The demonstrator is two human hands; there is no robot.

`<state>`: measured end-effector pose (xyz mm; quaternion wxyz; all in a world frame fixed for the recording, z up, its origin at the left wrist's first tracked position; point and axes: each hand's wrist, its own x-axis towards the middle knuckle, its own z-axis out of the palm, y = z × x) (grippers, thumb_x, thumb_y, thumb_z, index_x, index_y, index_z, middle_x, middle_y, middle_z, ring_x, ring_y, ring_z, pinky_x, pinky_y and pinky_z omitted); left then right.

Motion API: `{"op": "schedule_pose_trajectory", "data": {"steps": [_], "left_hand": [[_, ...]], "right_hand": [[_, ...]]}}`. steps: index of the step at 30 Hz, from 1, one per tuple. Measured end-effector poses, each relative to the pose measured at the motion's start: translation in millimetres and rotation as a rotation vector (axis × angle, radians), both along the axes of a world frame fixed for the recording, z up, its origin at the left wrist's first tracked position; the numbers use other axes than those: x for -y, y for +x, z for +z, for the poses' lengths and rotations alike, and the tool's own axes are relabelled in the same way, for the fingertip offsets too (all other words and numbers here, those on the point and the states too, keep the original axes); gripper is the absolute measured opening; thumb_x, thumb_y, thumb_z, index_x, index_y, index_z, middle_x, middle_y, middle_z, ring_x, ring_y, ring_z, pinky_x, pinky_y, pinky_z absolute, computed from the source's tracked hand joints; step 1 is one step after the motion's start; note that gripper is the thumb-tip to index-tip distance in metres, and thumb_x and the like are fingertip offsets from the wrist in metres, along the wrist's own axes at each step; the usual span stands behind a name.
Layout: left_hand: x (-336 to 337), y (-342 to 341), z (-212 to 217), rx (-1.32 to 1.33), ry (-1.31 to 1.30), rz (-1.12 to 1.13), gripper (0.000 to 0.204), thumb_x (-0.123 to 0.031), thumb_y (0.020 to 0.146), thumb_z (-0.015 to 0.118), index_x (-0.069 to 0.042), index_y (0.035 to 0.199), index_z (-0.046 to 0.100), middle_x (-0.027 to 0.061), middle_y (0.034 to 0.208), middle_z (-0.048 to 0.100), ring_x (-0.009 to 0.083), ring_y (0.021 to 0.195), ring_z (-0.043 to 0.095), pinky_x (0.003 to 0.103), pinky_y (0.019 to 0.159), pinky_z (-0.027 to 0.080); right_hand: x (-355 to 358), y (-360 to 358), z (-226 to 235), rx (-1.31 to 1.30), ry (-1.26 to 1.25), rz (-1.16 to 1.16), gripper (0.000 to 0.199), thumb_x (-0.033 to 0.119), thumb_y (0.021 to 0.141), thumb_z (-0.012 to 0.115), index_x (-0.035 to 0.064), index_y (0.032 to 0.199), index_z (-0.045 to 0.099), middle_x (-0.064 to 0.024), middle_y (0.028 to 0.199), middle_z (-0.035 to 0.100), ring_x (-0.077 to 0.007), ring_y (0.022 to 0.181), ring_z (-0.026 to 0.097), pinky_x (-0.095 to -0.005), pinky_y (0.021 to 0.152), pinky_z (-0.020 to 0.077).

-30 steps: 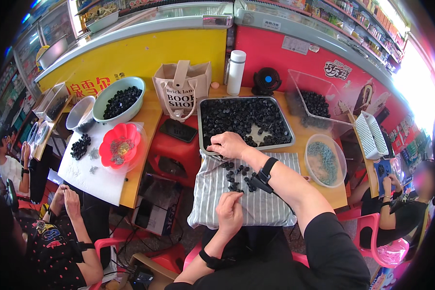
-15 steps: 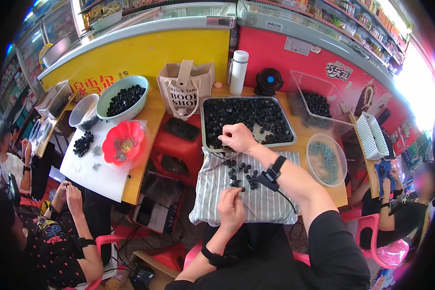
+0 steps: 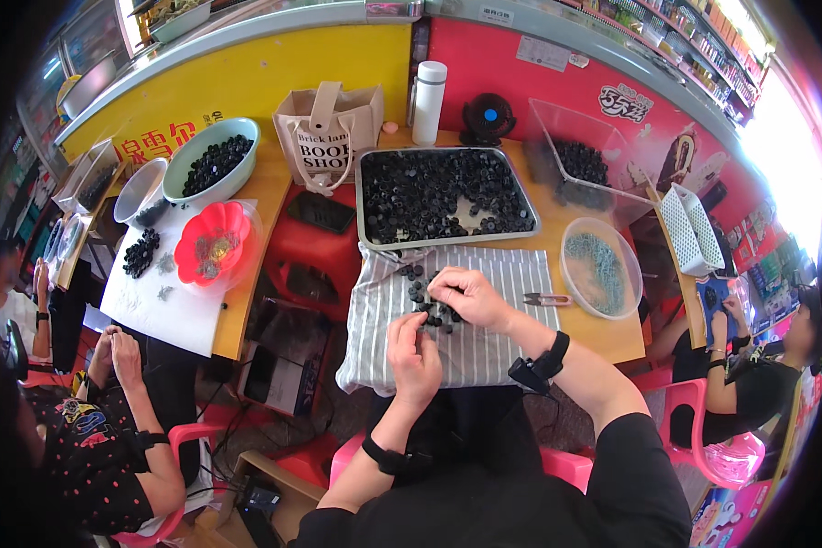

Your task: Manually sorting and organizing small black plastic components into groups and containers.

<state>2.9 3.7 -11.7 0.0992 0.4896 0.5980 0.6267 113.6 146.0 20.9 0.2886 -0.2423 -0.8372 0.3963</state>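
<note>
My left hand (image 3: 415,358) is closed in a pinch over the grey-and-white striped cloth (image 3: 388,342), a small black round piece (image 3: 426,316) at its fingertips. Just to the right, my right hand (image 3: 472,300) has its fingers pressed together above the loose black pieces (image 3: 417,285) on the cloth; what they hold, if anything, is hidden. Beyond the cloth stands a metal tray (image 3: 447,243) full of similar black pieces, with a bare patch near its front. Small thread snips (image 3: 548,300) lie at the cloth's right edge.
A clear oval tub (image 3: 635,290) with bluish bits stands at right, a clear bin (image 3: 575,164) of black pieces behind it. A white bottle (image 3: 428,105), small fan (image 3: 489,119) and tan bag (image 3: 327,119) line the back. A phone (image 3: 321,211) lies left. People sit both sides.
My right hand has come back from the tray to the cloth, beside my left hand. The left has shifted slightly left in the picture. The snips now show. The whole view has shifted slightly.
</note>
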Motion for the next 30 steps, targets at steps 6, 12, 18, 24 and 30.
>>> {"op": "schedule_pose_trajectory", "data": {"steps": [6,12,18,24,30], "left_hand": [[3.5,0.0,1.4,-0.022,-0.026,0.0,0.029,0.011,0.082,0.056,0.002,0.108,0.065,0.0129,0.107,0.062,0.0213,0.086,0.061,0.028,0.072,0.049],[4.2,1.5,4.3,-0.007,-0.03,-0.043,0.028,0.011,0.081,0.057,0.002,0.107,0.065,0.0144,0.109,0.062,0.0254,0.094,0.061,0.031,0.073,0.051],[5.8,0.7,5.7,0.007,-0.05,-0.058,0.027,0.011,0.08,0.057,0.002,0.104,0.066,0.0157,0.11,0.062,0.0293,0.1,0.061,0.033,0.075,0.054],[6.5,3.7,5.9,0.003,-0.071,-0.062,0.026,0.01,0.082,0.057,0.001,0.105,0.067,0.0134,0.11,0.063,0.0227,0.093,0.062,0.029,0.073,0.051],[6.0,1.8,1.7,0.03,-0.05,-0.074,0.026,0.01,0.082,0.058,0.001,0.105,0.067,0.0126,0.11,0.063,0.0212,0.092,0.061,0.028,0.073,0.051]], "right_hand": [[10.9,28.0,11.6,-0.172,-0.362,-0.068,0.018,0.008,0.101,0.057,-0.0012,0.106,0.072,-0.004,0.1,0.072,-0.0096,0.094,0.063,-0.026,0.083,0.0497],[27.0,57.9,10.5,-0.274,-0.307,-0.169,0.016,0.001,0.097,0.058,-0.0003,0.107,0.071,-0.0018,0.102,0.07,-0.0091,0.091,0.063,-0.0262,0.08,0.05],[44.6,61.3,9.7,-0.069,0.113,-0.281,0.019,0.002,0.078,0.073,0.0017,0.096,0.068,-0.0101,0.096,0.067,-0.0282,0.092,0.063,-0.0347,0.08,0.0499],[36.5,41.8,12.4,0.212,0.567,-0.228,0.02,0.008,0.073,0.076,0.0052,0.091,0.066,-0.0073,0.093,0.067,-0.0297,0.09,0.06,-0.0407,0.079,0.0466],[75.4,71.3,28.3,-0.043,0.48,-0.36,0.018,0.001,0.07,0.077,0.0059,0.083,0.064,-0.007,0.082,0.064,-0.0294,0.079,0.059,-0.0405,0.073,0.0468]]}}
